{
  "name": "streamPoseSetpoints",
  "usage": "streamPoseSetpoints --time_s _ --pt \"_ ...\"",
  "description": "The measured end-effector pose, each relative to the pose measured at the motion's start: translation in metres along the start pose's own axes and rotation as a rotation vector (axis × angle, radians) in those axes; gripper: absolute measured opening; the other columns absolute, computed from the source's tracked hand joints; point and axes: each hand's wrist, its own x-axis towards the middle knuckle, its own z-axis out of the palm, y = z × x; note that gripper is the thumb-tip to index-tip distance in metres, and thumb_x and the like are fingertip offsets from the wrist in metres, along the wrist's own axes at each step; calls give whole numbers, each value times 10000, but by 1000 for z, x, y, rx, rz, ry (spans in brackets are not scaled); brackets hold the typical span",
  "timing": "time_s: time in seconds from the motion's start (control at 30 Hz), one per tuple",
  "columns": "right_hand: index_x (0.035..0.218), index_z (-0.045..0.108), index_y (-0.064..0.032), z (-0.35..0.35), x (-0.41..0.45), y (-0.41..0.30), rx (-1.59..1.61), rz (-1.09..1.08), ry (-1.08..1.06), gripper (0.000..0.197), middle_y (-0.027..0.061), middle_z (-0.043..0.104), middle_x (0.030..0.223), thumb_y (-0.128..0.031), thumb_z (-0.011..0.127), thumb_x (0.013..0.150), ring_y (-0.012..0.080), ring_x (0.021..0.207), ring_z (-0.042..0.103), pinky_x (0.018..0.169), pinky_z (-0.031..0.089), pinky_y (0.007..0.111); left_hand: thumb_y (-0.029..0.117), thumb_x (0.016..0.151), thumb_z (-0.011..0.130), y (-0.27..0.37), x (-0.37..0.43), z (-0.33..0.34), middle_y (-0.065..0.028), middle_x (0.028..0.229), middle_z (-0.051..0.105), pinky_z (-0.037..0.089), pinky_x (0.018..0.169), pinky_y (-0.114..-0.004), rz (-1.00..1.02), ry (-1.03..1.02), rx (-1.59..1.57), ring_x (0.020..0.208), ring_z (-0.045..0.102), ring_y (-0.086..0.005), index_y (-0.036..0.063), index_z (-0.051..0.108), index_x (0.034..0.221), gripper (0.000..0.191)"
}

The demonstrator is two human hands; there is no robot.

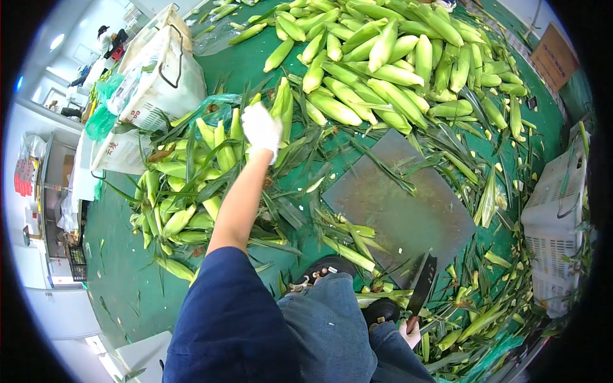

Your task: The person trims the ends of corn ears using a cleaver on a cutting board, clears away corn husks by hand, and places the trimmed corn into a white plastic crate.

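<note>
My left hand [261, 125], in a white glove, reaches out over unhusked corn ears at the near edge of a leafy heap [179, 210]. Its fingers are partly hidden, so I cannot tell whether they grip an ear. A green ear [286, 107] stands just right of the glove. Low on the right, my gloved right hand [410, 333] holds a cleaver-like knife by its brown handle, the dark blade [423, 281] pointing up and away from me. Beyond the blade lies a worn, square chopping board [407, 210] with a long leaf strip across it.
A large pile of green corn ears [373, 62] covers the far floor. White plastic crates [165, 95] stand at left, a grey crate [555, 230] at right. Cut husks and stalk ends [479, 306] litter the green floor. A cardboard box [554, 57] and a seated person [107, 40] are farther off.
</note>
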Motion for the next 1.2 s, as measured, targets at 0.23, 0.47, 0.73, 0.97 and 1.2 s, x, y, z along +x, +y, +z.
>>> streamPoseSetpoints --time_s 0.23,0.47,0.73,0.97,1.2 --pt "831 564 0 11 -12 -21 -55 10 -30 188 49 548 650 -112 707 783 89 596 428 555 429 278 273 665 743 -55 -42 -32 -235 995 639 508 819 -402 -259 -620 -90 951 627 -371 -22 511 1018 515" --pt "821 559 -11 -3 3 -52 -221 -142 51 208 97 460 590 -181 677 812 141 564 379 520 392 313 96 669 675 68 -167 -58 -179 1168 569 461 902 -359 603 -812 -799 1048 574 -332 53 475 1259 625" --pt "839 558 -51 -18 64 -182 313 -496 260 95 6 521 594 -115 626 852 91 509 436 491 394 259 83 632 713 186 -199 -25 -164 1153 529 432 906 -396 1269 -844 -674 1055 502 -331 92 501 1270 673" --pt "973 581 11 52 87 -63 -101 -270 106 364 292 617 830 -342 574 884 448 788 612 696 502 441 198 693 733 146 -200 -16 -88 942 573 406 771 -402 1160 -478 -440 891 542 -275 99 557 1077 433" --pt "890 586 37 -7 123 -66 -223 -24 486 406 281 630 807 -368 557 875 429 776 630 704 491 488 226 797 703 103 -224 -46 -102 802 667 497 659 -376 483 -1021 -875 747 642 -262 50 604 948 252"
